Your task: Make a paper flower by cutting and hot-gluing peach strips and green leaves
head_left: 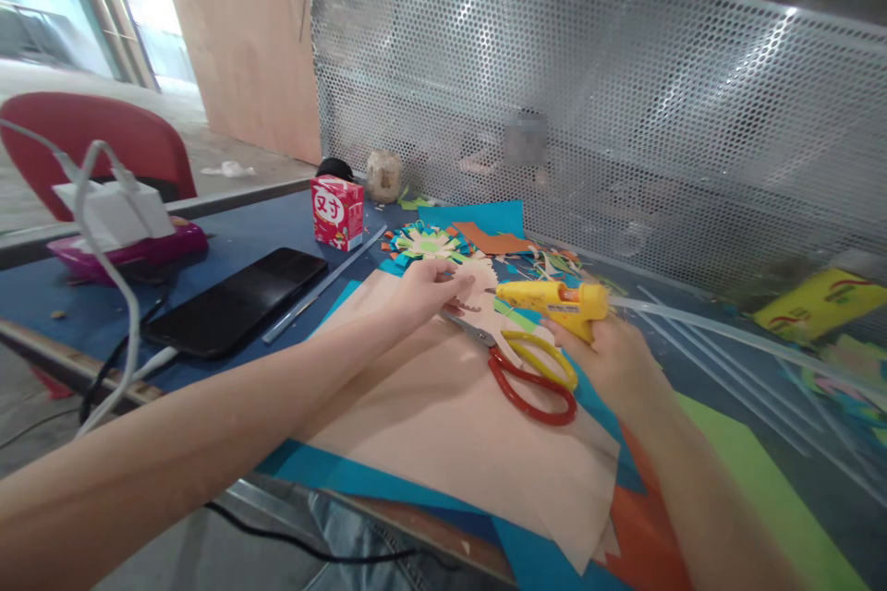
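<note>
My right hand (610, 355) grips a yellow hot-glue gun (554, 300) whose nozzle points left toward a small peach paper piece (478, 282). My left hand (426, 286) pinches that piece with closed fingers on a large peach paper sheet (443, 416). Red-and-yellow scissors (530, 369) lie shut on the sheet between my two hands. A layered paper flower (428, 243) of green, yellow and blue strips rests just beyond my left hand.
A black phone (239, 300), a ruler (325, 282), a red-and-white carton (337, 211) and a white charger (115, 208) on a pink box sit to the left. Clear glue sticks (727, 337) and coloured paper lie right. A perforated metal screen (589, 111) stands behind.
</note>
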Tool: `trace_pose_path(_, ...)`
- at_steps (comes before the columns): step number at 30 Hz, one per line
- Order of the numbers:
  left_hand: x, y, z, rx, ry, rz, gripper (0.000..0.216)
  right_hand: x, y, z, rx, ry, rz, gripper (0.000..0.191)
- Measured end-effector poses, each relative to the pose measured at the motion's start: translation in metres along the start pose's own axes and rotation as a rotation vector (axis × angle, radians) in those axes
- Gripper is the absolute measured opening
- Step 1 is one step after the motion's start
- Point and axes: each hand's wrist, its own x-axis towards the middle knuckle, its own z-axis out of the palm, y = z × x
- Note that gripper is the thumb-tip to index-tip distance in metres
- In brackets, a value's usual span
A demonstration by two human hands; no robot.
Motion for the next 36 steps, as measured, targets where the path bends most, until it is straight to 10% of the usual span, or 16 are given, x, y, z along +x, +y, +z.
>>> trace_pose_path(36,-0.0019,0.0020,0.0010,-0.068,0.007,0.000,0.014,-0.0011,-0.0004,0.0017,-0.136,0.052,-0.047,0.041)
